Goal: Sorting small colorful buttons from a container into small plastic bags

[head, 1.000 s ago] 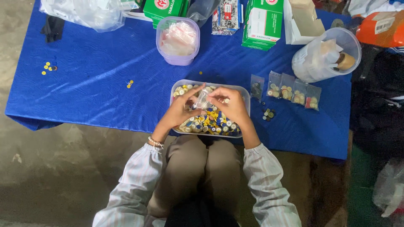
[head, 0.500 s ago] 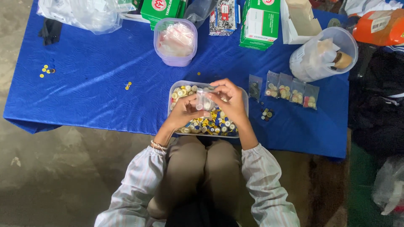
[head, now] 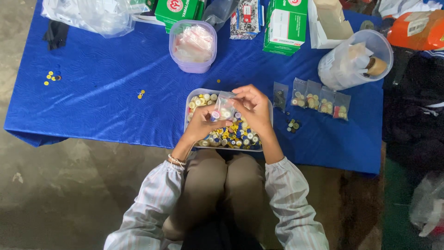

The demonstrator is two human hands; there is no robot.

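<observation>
Both hands are raised over a clear tub point(head: 190, 99) full of mixed buttons at the near edge of the blue table point(head: 101, 92). A small clear plastic bag point(head: 225, 105) with a few buttons in it is pinched between them: my left hand point(head: 200, 125) grips its lower left side, my right hand point(head: 253, 109) holds its top right edge. To the right of the tub lies a row of several small filled button bags point(head: 319, 98) and a little heap of dark loose buttons point(head: 292, 125).
A lilac tub of empty bags point(head: 193, 41) stands behind the button tub. Green boxes point(head: 284, 23), a white open box point(head: 330, 21) and a round clear container point(head: 354, 60) line the back right. Yellow buttons point(head: 52, 77) lie far left, and two yellow buttons point(head: 140, 94) lie mid-table.
The hands have lifted the small bag slightly and shifted their grip on it. The view has drifted a little to the right. Everything on the table stays where it was.
</observation>
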